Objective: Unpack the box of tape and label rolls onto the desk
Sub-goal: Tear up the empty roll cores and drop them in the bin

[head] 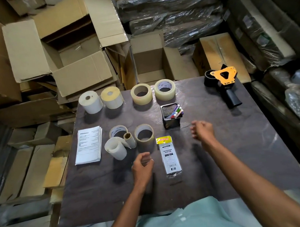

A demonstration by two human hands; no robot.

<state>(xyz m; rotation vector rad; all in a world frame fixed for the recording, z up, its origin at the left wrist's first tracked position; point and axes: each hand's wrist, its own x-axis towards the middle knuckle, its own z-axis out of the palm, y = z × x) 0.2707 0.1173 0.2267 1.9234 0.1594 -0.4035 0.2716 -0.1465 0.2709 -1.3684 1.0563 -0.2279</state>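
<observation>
Tabletop (245, 148) right half and near edge lie open. Rolls (139, 93) line the far edge; pen holder (170, 118) and packet (169, 156) obstruct centre; tape dispenser (223, 84) occupies far right.

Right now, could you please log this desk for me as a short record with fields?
surface: dark desk
back row: two label rolls, two tape rolls
middle: papers, tape, pen cup
far right: dispenser
front: packet
left hand: empty, loosely curled
right hand: empty, loosely curled
</observation>
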